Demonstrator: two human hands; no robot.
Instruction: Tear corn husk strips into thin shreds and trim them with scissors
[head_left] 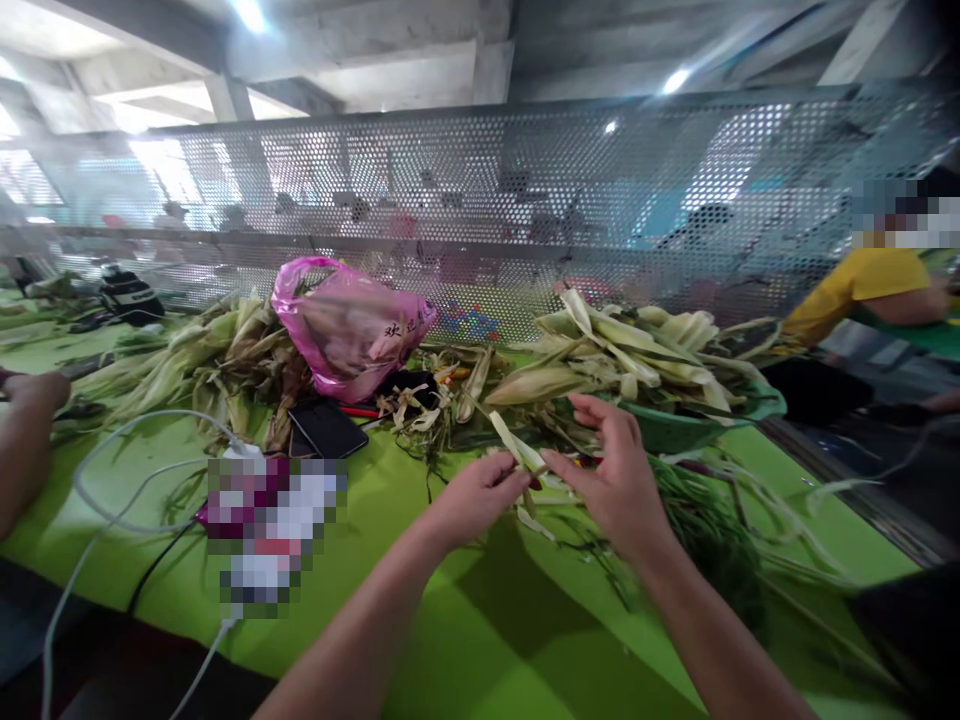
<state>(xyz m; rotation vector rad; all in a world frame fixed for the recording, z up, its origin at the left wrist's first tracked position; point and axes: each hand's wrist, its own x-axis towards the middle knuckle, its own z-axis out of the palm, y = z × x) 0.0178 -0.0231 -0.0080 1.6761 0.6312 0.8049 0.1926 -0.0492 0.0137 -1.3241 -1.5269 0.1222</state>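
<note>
Between my two hands is a strip of pale corn husk (517, 440), held above the green tabletop (420, 640). My left hand (486, 492) pinches its lower end, thumb against fingers. From the other side, my right hand (611, 470) grips the husk between thumb and a finger, its other fingers bent. A loose piece of husk hangs below the pinch. Just beyond my hands, a heap of dry corn husks (637, 345) fills a green basin (675, 430). Dark green grass-like strands (709, 540) lie beside my right wrist.
A pink plastic bag (352, 325) rests on more husks (232, 365). Nearer are a phone (330, 428) and white cables (97, 490). A perforated metal screen (465, 190) stands behind. Another person's arm (26, 430) is at left; a person in a yellow sleeve (862, 290) is at right.
</note>
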